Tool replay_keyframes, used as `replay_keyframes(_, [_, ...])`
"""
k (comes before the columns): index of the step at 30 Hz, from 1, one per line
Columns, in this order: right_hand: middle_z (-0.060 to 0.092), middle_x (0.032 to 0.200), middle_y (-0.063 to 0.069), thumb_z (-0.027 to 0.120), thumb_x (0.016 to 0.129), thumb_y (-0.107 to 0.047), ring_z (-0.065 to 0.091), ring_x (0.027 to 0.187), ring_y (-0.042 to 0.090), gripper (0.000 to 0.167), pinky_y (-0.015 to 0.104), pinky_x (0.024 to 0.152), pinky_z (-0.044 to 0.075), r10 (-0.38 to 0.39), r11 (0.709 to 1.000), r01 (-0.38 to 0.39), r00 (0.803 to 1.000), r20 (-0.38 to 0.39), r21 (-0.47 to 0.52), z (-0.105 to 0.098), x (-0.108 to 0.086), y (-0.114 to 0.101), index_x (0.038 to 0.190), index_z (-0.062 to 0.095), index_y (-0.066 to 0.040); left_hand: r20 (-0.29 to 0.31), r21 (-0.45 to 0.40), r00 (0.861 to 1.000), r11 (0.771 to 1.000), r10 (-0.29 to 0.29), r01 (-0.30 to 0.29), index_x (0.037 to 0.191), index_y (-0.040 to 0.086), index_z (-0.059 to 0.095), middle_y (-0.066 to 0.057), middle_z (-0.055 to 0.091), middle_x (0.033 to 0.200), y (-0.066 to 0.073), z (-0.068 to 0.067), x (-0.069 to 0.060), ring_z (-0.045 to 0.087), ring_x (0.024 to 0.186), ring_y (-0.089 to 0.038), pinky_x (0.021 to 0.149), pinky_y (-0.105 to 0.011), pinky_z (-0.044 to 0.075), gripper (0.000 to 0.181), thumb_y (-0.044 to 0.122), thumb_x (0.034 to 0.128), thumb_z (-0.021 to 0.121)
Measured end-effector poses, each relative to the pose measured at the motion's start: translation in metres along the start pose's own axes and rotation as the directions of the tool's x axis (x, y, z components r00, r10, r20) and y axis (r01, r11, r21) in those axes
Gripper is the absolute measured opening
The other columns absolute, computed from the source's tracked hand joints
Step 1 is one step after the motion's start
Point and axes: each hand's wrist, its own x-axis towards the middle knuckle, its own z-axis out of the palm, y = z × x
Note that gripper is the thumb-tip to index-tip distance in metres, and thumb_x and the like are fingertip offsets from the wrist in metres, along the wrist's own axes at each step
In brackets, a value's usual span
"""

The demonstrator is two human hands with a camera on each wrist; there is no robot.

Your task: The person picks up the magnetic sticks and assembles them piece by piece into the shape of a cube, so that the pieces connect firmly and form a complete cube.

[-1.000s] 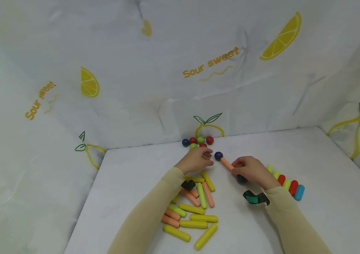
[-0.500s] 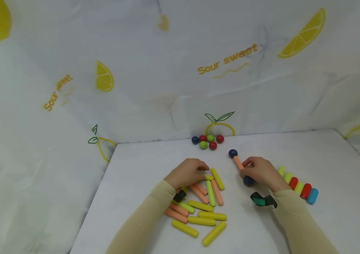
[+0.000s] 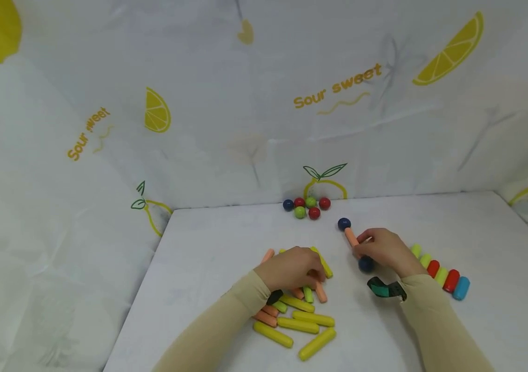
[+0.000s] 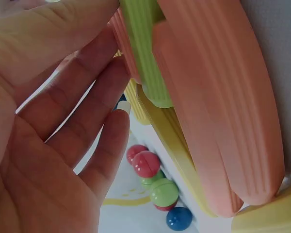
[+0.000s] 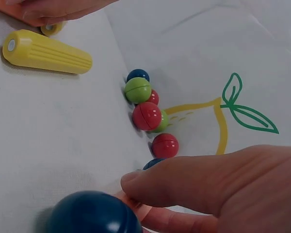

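My right hand (image 3: 387, 252) pinches an orange stick (image 3: 351, 236) that has a blue ball (image 3: 344, 224) at its far end and another blue ball (image 3: 366, 264) at its near end. The near ball (image 5: 94, 213) looms large in the right wrist view. Fingers of my left hand (image 3: 291, 268) curl down onto the upper end of a loose orange stick (image 3: 321, 292), beside a green stick (image 3: 308, 294); its thumb tip is out of sight in the left wrist view. Yellow, orange and green sticks lie around and under that hand.
Several red, green and blue balls (image 3: 314, 213) sit at the table's back edge by the printed cloth. Right of my right hand, short green, red and blue pieces (image 3: 451, 280) stand in a slanting row. Yellow sticks (image 3: 298, 325) lie at the front.
My left hand has moved from near the balls down to the sticks, and its fingers have closed around an orange one. My right hand keeps its hold; the head view has shifted.
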Motion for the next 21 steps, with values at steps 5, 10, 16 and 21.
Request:
replay_keyframes(5, [0.070, 0.113, 0.021, 0.072, 0.096, -0.031, 0.057, 0.104, 0.036, 0.048, 0.044, 0.085, 0.051, 0.014, 1.000, -0.014, 1.000, -0.001, 0.012, -0.004, 0.002, 0.001, 0.129, 0.067, 0.003, 0.037, 0.081, 0.999, 0.997, 0.016, -0.019, 0.114, 0.027, 0.084, 0.017, 0.076, 0.113, 0.002, 0.003, 0.003, 0.066, 0.102, 0.003, 0.103, -0.020, 0.051, 0.016, 0.030, 0.0985, 0.081])
replay_keyframes(10, [0.071, 0.111, 0.019, 0.072, 0.097, -0.032, 0.057, 0.104, 0.035, 0.047, 0.042, 0.085, 0.050, 0.006, 1.000, -0.006, 1.000, -0.001, 0.020, -0.006, 0.004, 0.001, 0.128, 0.068, 0.002, 0.017, 0.075, 1.000, 0.997, 0.001, -0.003, 0.113, 0.029, 0.083, 0.019, 0.074, 0.108, 0.003, 0.003, 0.005, 0.063, 0.094, 0.004, 0.093, -0.016, 0.051, 0.014, 0.036, 0.1010, 0.078])
replay_keyframes(16, [0.071, 0.115, 0.021, 0.070, 0.098, -0.033, 0.058, 0.104, 0.036, 0.048, 0.045, 0.087, 0.051, -0.012, 1.000, 0.012, 1.000, -0.012, 0.020, -0.009, 0.005, 0.006, 0.129, 0.067, 0.004, -0.097, -0.058, 0.990, 0.994, -0.098, 0.093, 0.116, 0.027, 0.080, 0.017, 0.069, 0.104, 0.004, -0.017, 0.024, 0.060, 0.088, 0.001, 0.080, -0.013, 0.050, 0.027, 0.048, 0.1079, 0.064])
replay_keyframes(21, [0.070, 0.117, 0.023, 0.072, 0.097, -0.033, 0.058, 0.106, 0.037, 0.050, 0.046, 0.087, 0.050, -0.004, 0.999, 0.004, 1.000, -0.004, 0.051, -0.008, 0.005, 0.008, 0.130, 0.066, 0.003, -0.171, -0.032, 0.944, 0.959, -0.281, 0.280, 0.119, 0.025, 0.080, 0.013, 0.073, 0.101, -0.008, -0.026, 0.056, 0.060, 0.081, -0.005, 0.072, -0.018, 0.050, 0.023, 0.042, 0.1064, 0.070])
